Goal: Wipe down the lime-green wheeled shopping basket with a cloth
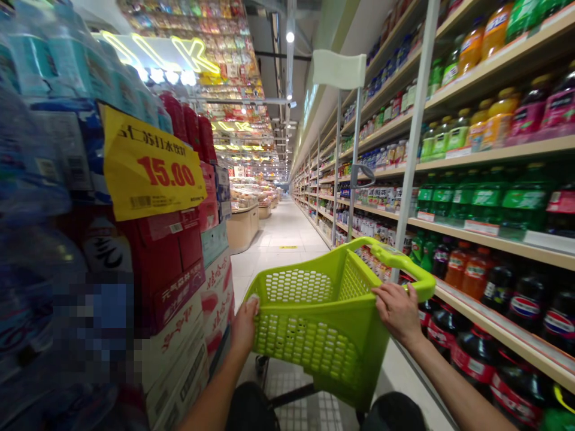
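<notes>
Ideally, the left hand [245, 323], gripping the left end of the lime-green shopping cart [309, 335] at lower centre, and the right hand [396, 312], fingers curled over its right end, should push evenly, clear of the soda shelves [507, 332] at right.

A basket [330, 315] sits between your fingers [387, 292], stacked cartons [179, 353] to their left, bottles [489, 194] on shelves [516, 245] to their right.

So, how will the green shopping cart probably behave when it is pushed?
The green shopping cart should roll fairly easily, judging by the wheel below. Its molded, unsagging basket looks fairly stiff and, being perforated, probably light.
</notes>
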Available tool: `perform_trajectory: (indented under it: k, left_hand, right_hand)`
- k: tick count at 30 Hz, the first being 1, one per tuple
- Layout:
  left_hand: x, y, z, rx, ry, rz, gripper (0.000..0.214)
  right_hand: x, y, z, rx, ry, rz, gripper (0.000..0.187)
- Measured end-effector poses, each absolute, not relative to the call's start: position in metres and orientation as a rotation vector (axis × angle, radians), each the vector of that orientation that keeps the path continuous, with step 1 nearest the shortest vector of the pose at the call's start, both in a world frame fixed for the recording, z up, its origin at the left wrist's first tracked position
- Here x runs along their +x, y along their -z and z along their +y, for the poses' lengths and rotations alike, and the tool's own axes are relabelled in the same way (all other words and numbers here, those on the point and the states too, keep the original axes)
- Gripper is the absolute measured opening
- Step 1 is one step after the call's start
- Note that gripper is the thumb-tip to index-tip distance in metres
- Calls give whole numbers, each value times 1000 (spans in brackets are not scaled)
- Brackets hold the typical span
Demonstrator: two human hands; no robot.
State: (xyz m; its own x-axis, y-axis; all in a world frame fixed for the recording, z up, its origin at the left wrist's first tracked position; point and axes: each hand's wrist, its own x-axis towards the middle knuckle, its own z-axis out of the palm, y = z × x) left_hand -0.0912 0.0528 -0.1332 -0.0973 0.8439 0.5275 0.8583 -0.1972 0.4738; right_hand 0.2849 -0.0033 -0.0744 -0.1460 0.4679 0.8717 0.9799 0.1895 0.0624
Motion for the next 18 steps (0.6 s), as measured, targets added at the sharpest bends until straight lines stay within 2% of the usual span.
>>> perform_trajectory:
  k: [8,14,18]
  left_hand:
    - [5,122,44,-2478,1021,-1497,40]
    - [-55,127,54,-2156,949,-1886,42]
    - [-32,129,54,-2232,942,-1773,42]
  right_hand:
    - [265,77,-3,-1389,851,-1783,26]
    - [264,78,-4,-1371,829,-1811,29]
    - [256,79,-5,-1393,807,-1759,28]
